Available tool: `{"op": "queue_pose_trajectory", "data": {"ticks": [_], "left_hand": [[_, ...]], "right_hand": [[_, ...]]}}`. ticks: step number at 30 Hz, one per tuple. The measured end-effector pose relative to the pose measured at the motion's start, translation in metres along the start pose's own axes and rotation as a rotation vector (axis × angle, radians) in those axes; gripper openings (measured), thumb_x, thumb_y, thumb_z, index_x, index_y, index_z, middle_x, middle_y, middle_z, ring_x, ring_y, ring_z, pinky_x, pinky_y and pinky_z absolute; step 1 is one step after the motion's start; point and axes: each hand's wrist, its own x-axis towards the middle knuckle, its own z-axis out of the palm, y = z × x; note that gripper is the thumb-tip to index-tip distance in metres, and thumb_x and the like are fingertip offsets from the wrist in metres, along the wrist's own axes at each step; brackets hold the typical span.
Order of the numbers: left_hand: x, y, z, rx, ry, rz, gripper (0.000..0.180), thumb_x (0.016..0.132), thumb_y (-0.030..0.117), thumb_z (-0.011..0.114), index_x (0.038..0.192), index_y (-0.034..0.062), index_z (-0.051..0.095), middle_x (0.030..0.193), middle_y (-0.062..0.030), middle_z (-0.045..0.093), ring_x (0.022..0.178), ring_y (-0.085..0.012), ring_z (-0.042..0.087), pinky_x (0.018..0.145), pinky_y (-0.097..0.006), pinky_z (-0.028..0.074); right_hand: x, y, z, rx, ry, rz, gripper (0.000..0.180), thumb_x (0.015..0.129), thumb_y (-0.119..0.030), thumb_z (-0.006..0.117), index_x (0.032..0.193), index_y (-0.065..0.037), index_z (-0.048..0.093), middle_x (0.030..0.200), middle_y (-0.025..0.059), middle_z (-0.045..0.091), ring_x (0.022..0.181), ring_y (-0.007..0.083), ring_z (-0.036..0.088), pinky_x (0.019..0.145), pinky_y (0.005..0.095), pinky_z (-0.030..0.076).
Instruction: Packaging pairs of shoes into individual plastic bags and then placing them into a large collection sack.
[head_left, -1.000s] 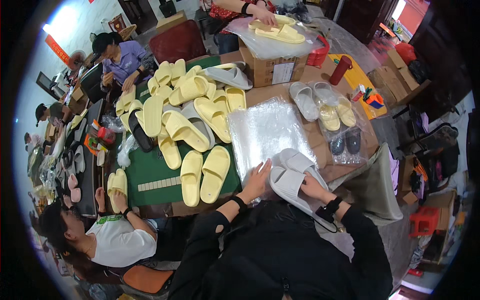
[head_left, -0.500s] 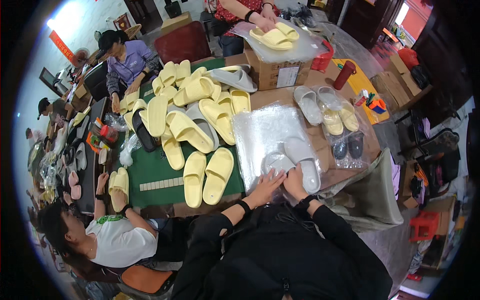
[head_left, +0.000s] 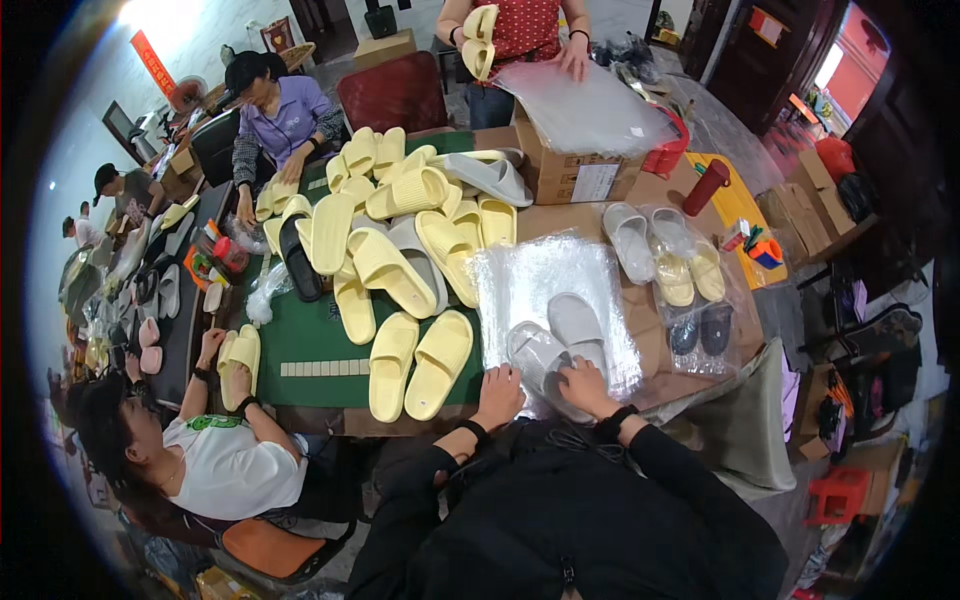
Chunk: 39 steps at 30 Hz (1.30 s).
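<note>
A pair of grey slippers [head_left: 538, 346] lies on a stack of clear plastic bags [head_left: 500, 275] right in front of me. Part of the left slipper shines as if plastic film covers it. My left hand [head_left: 498, 394] is closed at the near left edge of the bags, its fingers seeming to pinch the film. My right hand [head_left: 586, 390] has curled fingers on the heel end of the slippers, covering part of them. Just left of the bags, two pale yellow slippers [head_left: 440, 365] rest side by side on a green mat [head_left: 310, 395].
A heap of yellow slippers [head_left: 382, 265] with some grey and black ones fills the mat. Bagged slippers [head_left: 690, 270] lie to the right, near a dark red bottle [head_left: 706, 188]. A carton [head_left: 575, 170] stands at the back. Co-workers [head_left: 235, 460] sit left; another person [head_left: 515, 35] stands opposite.
The left grey slipper has turned to lie more nearly alongside the other. My left hand has moved left, away from my right. The person opposite has lifted the yellow slippers off the carton.
</note>
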Motion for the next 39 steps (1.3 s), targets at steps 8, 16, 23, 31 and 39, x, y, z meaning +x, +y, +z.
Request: {"op": "queue_pose_trajectory", "data": {"ticks": [8,16,23,31,39], "left_hand": [[-0.009,-0.015,0.038,-0.08,-0.265,-0.22,0.031,0.078,0.028,0.051,0.073,-0.0001,0.061,0.073,-0.0207,0.061,0.068,-0.0346,0.061,0.062,-0.043,0.049],[-0.011,-0.029,0.063,-0.306,-0.228,-0.262,0.029,0.076,0.027,0.051,0.075,0.0001,0.06,0.077,-0.0215,0.06,0.074,-0.0383,0.058,0.067,-0.045,0.047],[-0.011,-0.032,0.066,-0.772,-0.307,-0.403,0.024,0.077,0.02,0.052,0.074,-0.0027,0.059,0.066,-0.0157,0.061,0.058,-0.023,0.061,0.057,-0.034,0.048],[-0.016,-0.034,0.066,-1.074,-0.328,-0.475,0.024,0.079,0.018,0.056,0.08,-0.0067,0.059,0.064,-0.0134,0.061,0.058,-0.0158,0.061,0.052,-0.027,0.049],[-0.007,-0.049,0.091,-0.569,-0.362,-0.211,0.03,0.076,0.029,0.053,0.068,0.003,0.064,0.065,-0.0137,0.062,0.062,-0.0252,0.062,0.062,-0.035,0.048]], "right_hand": [[-0.037,0.05,0.001,-0.015,-0.382,0.323,0.034,0.071,-0.033,0.055,0.073,0.0,0.062,0.066,0.0162,0.062,0.064,0.0313,0.061,0.058,0.0416,0.048],[-0.032,0.04,0.013,0.71,-0.653,0.643,0.046,0.077,-0.038,0.055,0.065,0.006,0.06,0.056,0.0105,0.06,0.044,0.0178,0.055,0.039,0.0283,0.041],[-0.014,0.016,0.022,0.789,-0.603,0.722,0.047,0.079,-0.042,0.053,0.081,0.005,0.061,0.064,0.0122,0.062,0.047,0.0181,0.056,0.038,0.0262,0.04],[-0.005,0.016,0.043,0.982,-0.63,0.816,0.035,0.081,-0.026,0.045,0.069,0.003,0.06,0.063,0.0129,0.061,0.041,0.0186,0.049,0.039,0.0309,0.04],[0.021,0.044,0.076,0.64,-0.879,0.558,0.034,0.078,-0.012,0.038,0.064,0.007,0.062,0.065,0.0191,0.063,0.05,0.0258,0.06,0.039,0.036,0.043]]}}
